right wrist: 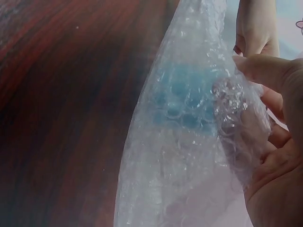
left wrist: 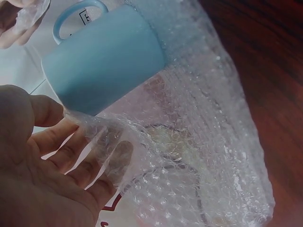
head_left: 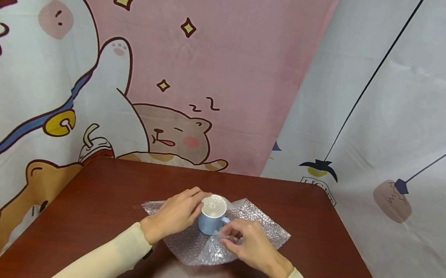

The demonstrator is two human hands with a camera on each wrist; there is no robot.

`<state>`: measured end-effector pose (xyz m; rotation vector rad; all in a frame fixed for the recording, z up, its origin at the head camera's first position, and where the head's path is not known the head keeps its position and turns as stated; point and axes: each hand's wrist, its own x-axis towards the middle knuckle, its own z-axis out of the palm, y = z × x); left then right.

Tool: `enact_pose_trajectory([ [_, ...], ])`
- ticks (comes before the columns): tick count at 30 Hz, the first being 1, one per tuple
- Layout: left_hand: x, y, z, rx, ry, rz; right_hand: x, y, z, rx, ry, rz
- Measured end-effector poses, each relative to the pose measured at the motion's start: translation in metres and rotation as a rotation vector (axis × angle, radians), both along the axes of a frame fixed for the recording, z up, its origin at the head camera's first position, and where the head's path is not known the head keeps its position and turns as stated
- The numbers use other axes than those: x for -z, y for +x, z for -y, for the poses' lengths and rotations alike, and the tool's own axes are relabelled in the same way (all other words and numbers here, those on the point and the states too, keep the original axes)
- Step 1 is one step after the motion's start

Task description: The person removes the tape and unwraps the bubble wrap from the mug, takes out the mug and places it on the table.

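A light blue mug [head_left: 210,224] with a white inside stands upright on a sheet of clear bubble wrap [head_left: 254,211], its handle toward the right. My left hand [head_left: 177,213] is at the mug's left rim. In the left wrist view its thumb and forefinger pinch the wrap's edge beside the mug [left wrist: 104,59], with the other fingers behind the film. On the near right side my right hand [head_left: 251,244] pinches a raised part of the sheet near the handle. Through the bubble wrap [right wrist: 165,165] in the right wrist view, the mug shows as a blurred blue patch.
The sheet lies on a dark red-brown wooden table [head_left: 122,183]. Behind the table hangs a printed cloth [head_left: 234,68] with cartoon animals, and a pale cloth [head_left: 411,108] with lamp drawings covers the right side.
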<state>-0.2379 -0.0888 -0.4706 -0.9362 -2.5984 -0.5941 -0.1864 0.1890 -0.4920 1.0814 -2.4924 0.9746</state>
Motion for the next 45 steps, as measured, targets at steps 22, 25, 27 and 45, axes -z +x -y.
enact_pose_trajectory([
  [22, 0.001, 0.0, -0.001, -0.006, 0.009, 0.01, 0.003, 0.008, -0.018, -0.163, 0.061, 0.359],
  [25, 0.001, 0.0, -0.001, -0.004, 0.01, 0.013, 0.003, 0.01, -0.022, -0.218, 0.068, 0.415],
  [27, 0.0, 0.0, -0.001, -0.005, 0.009, 0.017, 0.002, 0.011, -0.025, -0.25, 0.089, 0.427],
  [45, -0.001, 0.001, -0.001, -0.014, 0.019, 0.056, 0.006, 0.011, -0.028, -0.277, 0.286, 0.247],
])
